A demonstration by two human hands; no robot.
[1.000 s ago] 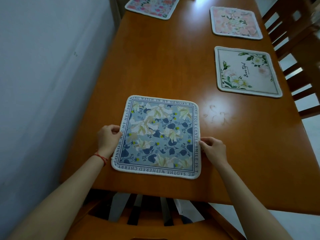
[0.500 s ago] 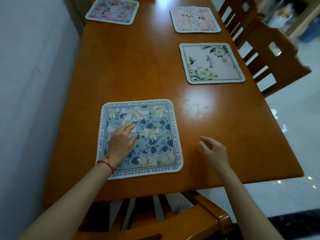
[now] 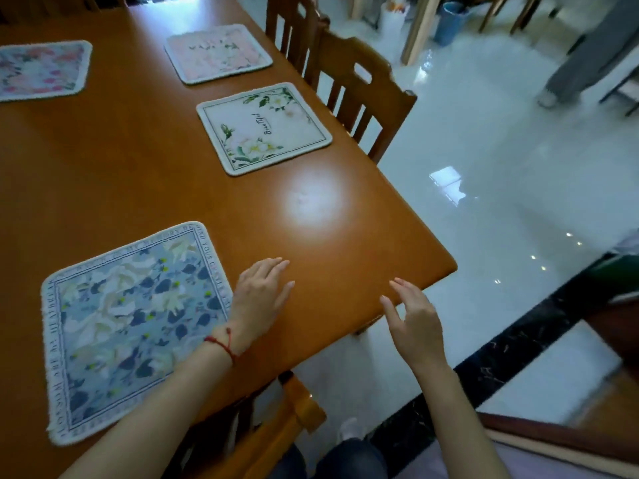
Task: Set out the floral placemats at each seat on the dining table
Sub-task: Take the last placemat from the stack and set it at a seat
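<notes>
A blue floral placemat [image 3: 131,326] with a lettered border lies flat at the near left of the wooden dining table [image 3: 328,236]. A white placemat [image 3: 262,127] with green leaves lies further along the right side, a pink one [image 3: 218,51] beyond it, and another pink floral one [image 3: 38,69] at the far left. My left hand [image 3: 259,299] rests open on bare wood just right of the blue mat, a red string on its wrist. My right hand [image 3: 411,323] hovers open over the table's near right corner, holding nothing.
Wooden chairs [image 3: 356,88] stand along the table's right side, and another chair [image 3: 276,430] sits below the near edge. Glossy white floor [image 3: 501,174] spreads to the right. A person's grey-trousered legs [image 3: 587,57] stand at the far right. A blue bin [image 3: 449,22] is in the background.
My view has swung right. My left hand slid off the blue placemat onto bare wood beside it. My right hand moved right to the table corner. The mat stays flat.
</notes>
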